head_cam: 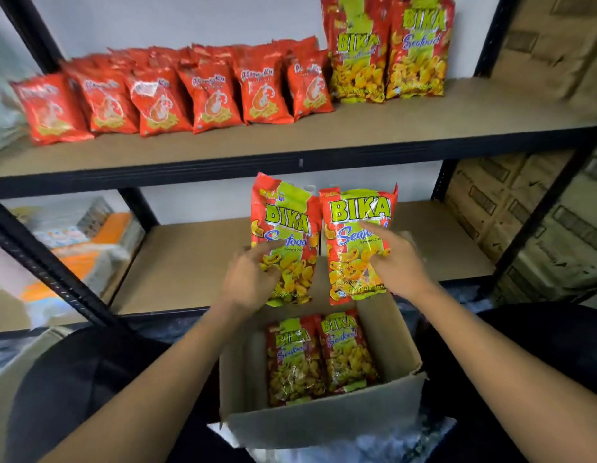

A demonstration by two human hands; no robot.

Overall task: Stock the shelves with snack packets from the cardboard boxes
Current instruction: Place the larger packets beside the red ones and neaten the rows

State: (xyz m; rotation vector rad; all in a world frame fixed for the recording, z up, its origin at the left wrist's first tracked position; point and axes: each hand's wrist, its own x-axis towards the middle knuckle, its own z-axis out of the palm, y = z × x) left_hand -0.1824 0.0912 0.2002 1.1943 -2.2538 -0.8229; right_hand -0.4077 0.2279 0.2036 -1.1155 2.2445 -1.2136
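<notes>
Two red-and-green Bika Seafood packets are being held upright, side by side, in front of the lower shelf (190,262): the left packet (285,228) in the left hand (253,279), the right packet (355,235) in the right hand (397,262). Just below them, the open cardboard box (323,422) is holding two more Bika packets (293,359), lying face up. On the upper shelf (357,128), small red packets (176,91) are standing in rows at the left and two tall Bika packets (389,51) at the right.

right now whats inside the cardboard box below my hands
In the cardboard box a left BIKA packet and a right BIKA packet lie side by side. Whatever lies under them is covered, and the near wall hides the floor closest to you.
</notes>
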